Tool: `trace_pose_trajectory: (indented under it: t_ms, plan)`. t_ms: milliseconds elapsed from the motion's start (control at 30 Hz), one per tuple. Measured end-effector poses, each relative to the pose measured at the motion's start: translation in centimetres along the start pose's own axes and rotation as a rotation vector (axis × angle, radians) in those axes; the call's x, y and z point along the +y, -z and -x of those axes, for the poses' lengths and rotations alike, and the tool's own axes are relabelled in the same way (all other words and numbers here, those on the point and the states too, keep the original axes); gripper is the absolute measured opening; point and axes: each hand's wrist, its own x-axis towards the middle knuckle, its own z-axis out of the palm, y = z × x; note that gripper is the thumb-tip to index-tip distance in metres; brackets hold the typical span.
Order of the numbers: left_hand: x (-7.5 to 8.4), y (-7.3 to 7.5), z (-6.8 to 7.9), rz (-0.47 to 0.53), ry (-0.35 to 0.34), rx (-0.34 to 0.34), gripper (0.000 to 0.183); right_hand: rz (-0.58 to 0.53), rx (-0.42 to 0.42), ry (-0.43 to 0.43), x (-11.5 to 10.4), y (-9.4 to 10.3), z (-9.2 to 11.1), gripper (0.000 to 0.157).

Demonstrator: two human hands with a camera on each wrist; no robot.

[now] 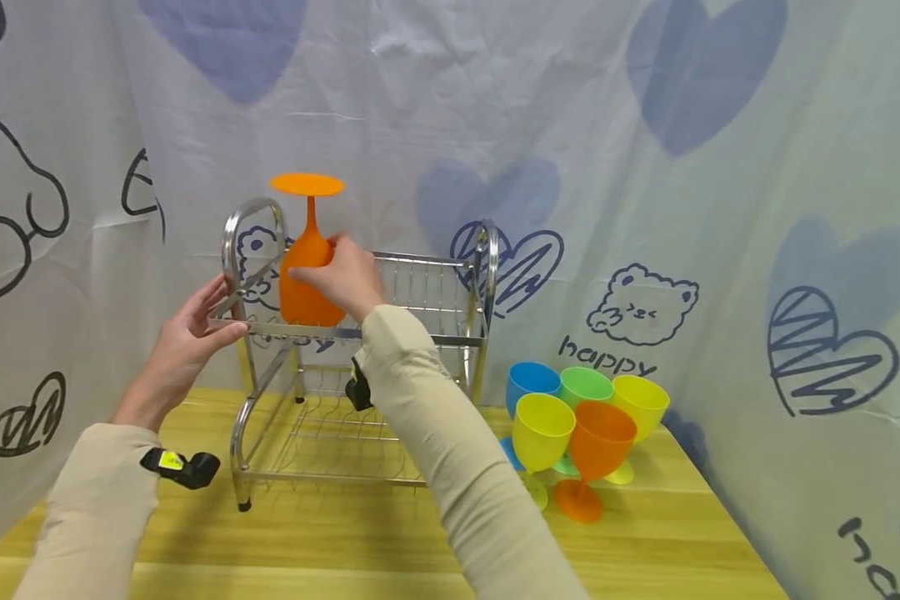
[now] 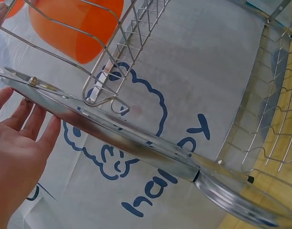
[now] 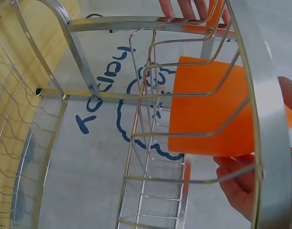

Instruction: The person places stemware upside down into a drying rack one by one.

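An orange goblet (image 1: 311,287) stands upside down at the left end of the metal dish rack's (image 1: 420,340) upper tier, foot uppermost. My right hand (image 1: 348,275) grips its bowl between thumb and fingers. The right wrist view shows the bowl (image 3: 207,107) behind the wires of the upper basket, with part of my right hand beside it. My left hand (image 1: 187,333) touches the rack's upper left corner, thumb near the front rail. In the left wrist view, the fingers of my left hand (image 2: 22,148) lie fairly straight against the side tube (image 2: 103,136).
Several upright goblets stand on the wooden table (image 1: 330,550) right of the rack: an orange goblet (image 1: 602,437), a front yellow goblet (image 1: 542,433), a blue goblet (image 1: 531,379), a green goblet (image 1: 587,385) and another yellow goblet (image 1: 642,404). A printed curtain (image 1: 390,100) hangs behind.
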Motion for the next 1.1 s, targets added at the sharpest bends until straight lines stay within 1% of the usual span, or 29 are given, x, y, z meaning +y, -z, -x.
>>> trace_pose_trajectory:
  t_ms: [100,233,367,433,500,600,733,900,967,1100]
  plan:
    - [0.1,0.1,0.0,-0.036,0.002,-0.004,0.075,0.008,-0.013,-0.028,-0.1,-0.4,-0.2,0.051]
    - [0.1,-0.1,0.0,-0.062,-0.005,-0.003,0.074,0.048,-0.043,-0.047,-0.3,-0.9,-0.4,0.048]
    - [0.2,-0.1,0.2,-0.102,-0.004,-0.004,0.073,0.13,-0.08,-0.03,-1.1,-1.0,-0.4,0.048]
    - [0.2,0.0,0.2,-0.127,0.003,-0.003,0.072,0.175,-0.087,-0.019,-1.5,-1.1,-0.4,0.047]
    - [0.2,0.0,0.3,-0.147,0.011,-0.001,0.072,0.193,-0.082,-0.017,-1.8,-1.3,-0.4,0.046]
    - [0.2,-0.1,0.3,-0.137,0.017,0.0,0.071,0.221,-0.087,-0.022,-1.7,-1.5,-0.4,0.046]
    - [0.2,0.0,0.3,-0.121,0.025,0.001,0.072,0.21,-0.115,-0.03,-1.1,-1.8,-0.6,0.049]
    - [0.0,0.0,0.5,-0.131,0.032,0.014,0.072,0.181,-0.168,-0.028,-0.1,-1.7,-1.0,0.049]
    - [0.0,0.0,0.5,-0.132,0.035,0.019,0.071,0.195,-0.209,-0.016,0.0,-1.4,-1.1,0.053]
    - [0.1,0.1,0.4,-0.127,0.035,0.018,0.071,0.242,-0.29,-0.005,-0.3,-0.2,-1.2,0.07]
